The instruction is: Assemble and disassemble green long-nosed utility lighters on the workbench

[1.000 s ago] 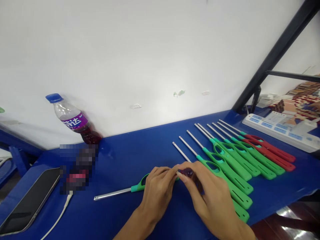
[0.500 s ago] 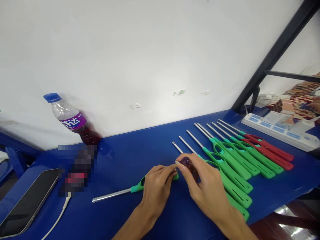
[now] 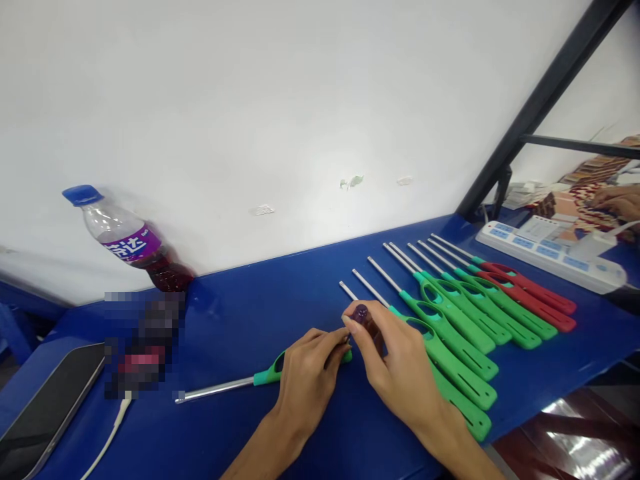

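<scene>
A green stick lighter (image 3: 270,375) with a long metal barrel lies at the front of the blue table, its barrel pointing left. My left hand (image 3: 307,373) is closed over its handle, the fingertips meeting near the handle's right end. In my right hand (image 3: 400,360) is a dark purple, see-through object with a rounded end (image 3: 361,312), pinched between thumb and fingers. It meets my left fingertips; the palm hides most of it, and I cannot tell its kind. Several more green stick lighters (image 3: 463,363) lie in a slanted row just right of my right hand.
Two red stick lighters (image 3: 543,297) end the row, near a white power strip (image 3: 550,257). At left stand a bottle of dark drink (image 3: 131,240), a blurred-out item (image 3: 145,353) with a white cable (image 3: 107,440), and a phone (image 3: 53,407). Another person's hand (image 3: 620,200) shows at far right.
The whole view has shifted slightly. My hands keep nearly the same hold, while the purple object has tipped a little. Another person's hand now shows more plainly at far right.
</scene>
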